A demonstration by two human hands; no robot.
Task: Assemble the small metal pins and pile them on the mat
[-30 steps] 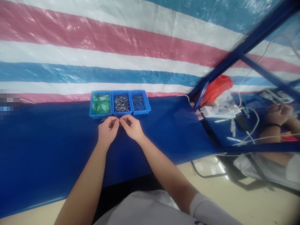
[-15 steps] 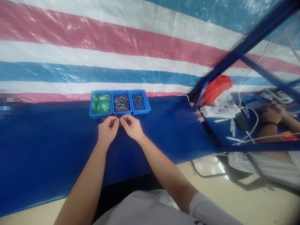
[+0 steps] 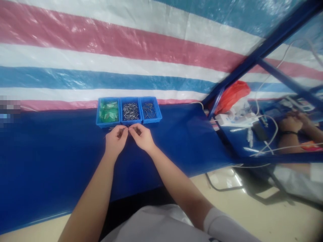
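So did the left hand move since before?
No, the left hand looks like it's in the same spot, just in front of the blue bin with green pieces.

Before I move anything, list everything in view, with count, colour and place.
Bins: three, blue, in a row
Small pieces: several, green and pale, left bin
Metal pins: many, silvery, middle bin
More pins: fewer, dark grey, right bin
Tabletop: one, blue, under the bins
Sheet: one, striped red, white, blue, behind
Frame: one, dark blue, right
Bag: one, orange-red, right
Cables: several, white, right
Adapter: one, black, right
Floor: cream, below
Another person's hands: blurred, far right
Left hand, right hand: before the bins, fingers pinched; object between unclear
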